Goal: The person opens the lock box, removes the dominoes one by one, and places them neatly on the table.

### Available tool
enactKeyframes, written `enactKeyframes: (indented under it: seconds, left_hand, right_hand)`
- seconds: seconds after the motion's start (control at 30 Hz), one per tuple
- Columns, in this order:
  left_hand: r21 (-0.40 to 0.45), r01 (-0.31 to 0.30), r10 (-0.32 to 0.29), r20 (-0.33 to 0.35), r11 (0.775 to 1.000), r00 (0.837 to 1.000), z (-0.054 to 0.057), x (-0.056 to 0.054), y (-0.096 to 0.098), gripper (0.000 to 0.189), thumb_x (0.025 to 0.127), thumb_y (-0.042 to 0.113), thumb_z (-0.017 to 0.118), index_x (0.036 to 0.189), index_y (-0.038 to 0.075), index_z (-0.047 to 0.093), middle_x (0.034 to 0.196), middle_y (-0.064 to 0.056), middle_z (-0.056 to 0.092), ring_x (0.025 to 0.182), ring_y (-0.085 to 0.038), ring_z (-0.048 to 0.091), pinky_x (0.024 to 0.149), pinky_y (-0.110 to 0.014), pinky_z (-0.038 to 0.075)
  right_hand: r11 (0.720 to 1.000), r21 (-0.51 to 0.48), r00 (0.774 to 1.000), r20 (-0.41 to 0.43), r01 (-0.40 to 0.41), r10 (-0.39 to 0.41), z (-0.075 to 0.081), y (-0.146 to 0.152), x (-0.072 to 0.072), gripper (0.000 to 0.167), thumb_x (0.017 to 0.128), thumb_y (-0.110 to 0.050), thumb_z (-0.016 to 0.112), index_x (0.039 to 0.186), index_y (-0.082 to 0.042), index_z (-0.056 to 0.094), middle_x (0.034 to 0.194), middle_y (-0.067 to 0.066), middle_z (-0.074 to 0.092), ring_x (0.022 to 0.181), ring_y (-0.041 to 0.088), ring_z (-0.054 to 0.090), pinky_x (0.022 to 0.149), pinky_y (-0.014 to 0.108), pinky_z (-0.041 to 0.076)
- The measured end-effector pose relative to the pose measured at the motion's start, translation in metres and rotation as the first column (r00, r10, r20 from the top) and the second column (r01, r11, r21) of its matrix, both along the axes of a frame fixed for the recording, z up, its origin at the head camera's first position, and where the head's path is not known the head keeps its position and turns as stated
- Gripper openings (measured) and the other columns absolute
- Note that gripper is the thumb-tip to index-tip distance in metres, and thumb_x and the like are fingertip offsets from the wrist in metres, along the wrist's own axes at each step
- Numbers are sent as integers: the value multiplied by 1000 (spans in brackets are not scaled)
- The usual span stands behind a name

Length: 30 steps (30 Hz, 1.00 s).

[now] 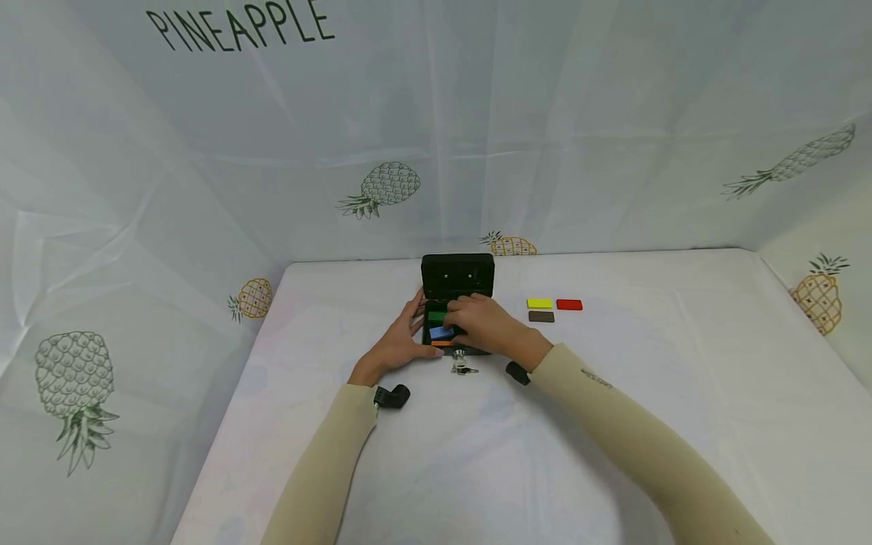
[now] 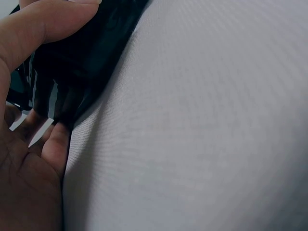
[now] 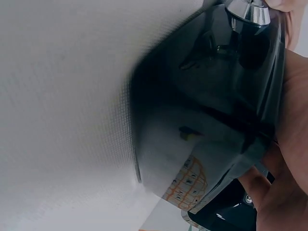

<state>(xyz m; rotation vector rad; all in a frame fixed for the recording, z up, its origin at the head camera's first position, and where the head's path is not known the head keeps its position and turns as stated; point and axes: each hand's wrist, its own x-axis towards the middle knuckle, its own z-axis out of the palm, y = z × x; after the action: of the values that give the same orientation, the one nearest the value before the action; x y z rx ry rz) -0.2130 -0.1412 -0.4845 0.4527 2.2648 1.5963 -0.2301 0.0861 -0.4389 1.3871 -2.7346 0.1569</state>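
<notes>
A small black cash box (image 1: 458,274) stands with its lid raised at the back middle of the table. My left hand (image 1: 398,344) holds its left side, fingers along the wall and thumb at the front edge. Inside lie a green block (image 1: 437,316), a blue block (image 1: 441,332) and an orange block (image 1: 441,343). My right hand (image 1: 487,325) reaches in from the right, its curled fingers and thumb at the slightly slanted blue block's right end. That hand hides the box's right half. Keys (image 1: 465,370) hang from the front lock, whose metal barrel (image 3: 250,12) shows in the right wrist view.
To the right of the box lie a yellow block (image 1: 540,303), a red block (image 1: 569,304) and a dark brown block (image 1: 541,316). A white cloth (image 1: 436,469) covers the table. Pineapple-printed curtains (image 1: 579,151) hang behind and at the sides.
</notes>
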Motion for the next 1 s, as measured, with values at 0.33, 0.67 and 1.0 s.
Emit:
enactKeyframes:
  seconds: [0.33,0.67,1.0]
  left_hand:
    - [-5,-5,5,7,1000,1000,1,1,0,126,86,3,88,172,27,-2,174,-13,15,161,-34,24,130,-44,29]
    - [-19,-10,10,17,1000,1000,2,1,0,127,86,2,88,172,26,-2,175,-12,13,161,-32,23,131,-42,29]
    - [-12,-11,11,3,1000,1000,1,0,1,127,85,2,88,172,30,-1,173,-10,18,160,-29,24,131,-39,29]
  right_hand:
    - [999,40,994,108,19,-23,5,-6,-6,22,89,-29,88,107,-16,82,106,0,71,105,21,68,97,42,59]
    - [999,41,990,138,-22,16,6,-6,-9,18,90,-26,87,104,-16,82,105,1,71,103,20,68,95,41,60]
    - [999,38,990,143,-23,17,3,-8,-14,18,92,-28,86,105,-16,83,104,1,70,101,20,67,92,40,61]
